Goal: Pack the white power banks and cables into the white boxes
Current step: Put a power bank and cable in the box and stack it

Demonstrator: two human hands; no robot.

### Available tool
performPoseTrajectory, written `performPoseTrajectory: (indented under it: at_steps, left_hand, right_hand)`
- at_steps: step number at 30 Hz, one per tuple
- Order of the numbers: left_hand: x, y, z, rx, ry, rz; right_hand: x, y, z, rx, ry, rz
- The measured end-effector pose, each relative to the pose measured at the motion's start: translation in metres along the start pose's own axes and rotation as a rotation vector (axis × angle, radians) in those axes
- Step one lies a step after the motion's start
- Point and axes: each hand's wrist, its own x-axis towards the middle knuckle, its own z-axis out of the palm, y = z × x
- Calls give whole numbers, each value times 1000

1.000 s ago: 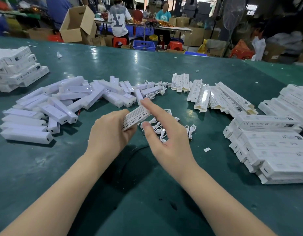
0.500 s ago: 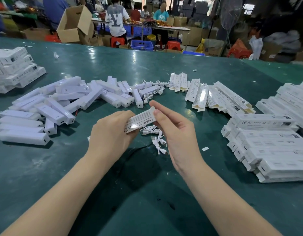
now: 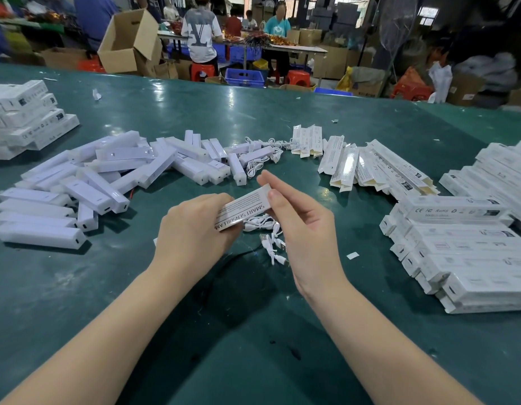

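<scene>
The left hand is gripping the near end of a slim white cardboard box, its fingers curling round it, while the right hand is pinching the far end between thumb and forefinger; the box is hovering tilted above the surface, printed black lettering facing up. Whether anything is lying inside it cannot be told. Just beneath the hands, thin white cables are lying coiled and tangled on the surface, which is looking like a smooth, slightly glossy dark green mat, scuffed in places. Beyond and to the left, long rectangular white plastic power banks are sprawling in a loose heap, matte and blunt-edged, some showing a small port at the end. More cables are lying at the far edge of that heap. To the right, flattened unfilled boxes are fanning out, their open ends showing a cream lining. Closed boxes are lying stacked in rows at the far right, and another stack is sitting at the far left.
</scene>
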Motion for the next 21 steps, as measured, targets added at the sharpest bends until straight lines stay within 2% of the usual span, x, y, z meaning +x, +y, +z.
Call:
performPoseTrajectory:
  at_steps: [5, 8, 17, 21]
  left_hand:
    - [0, 0, 1, -8, -56, -41]
    - [1, 0, 1, -30, -64, -79]
    - [2, -2, -4, -39, -63, -106]
    - [3, 4, -4, -78, -61, -65]
  right_hand:
    - [-4, -1, 3, -94, -12, -61]
    - [-9, 0, 8, -196, -76, -95]
    - [-11, 9, 12, -285, -197, -70]
    - [-3, 1, 6, -273, -72, -113]
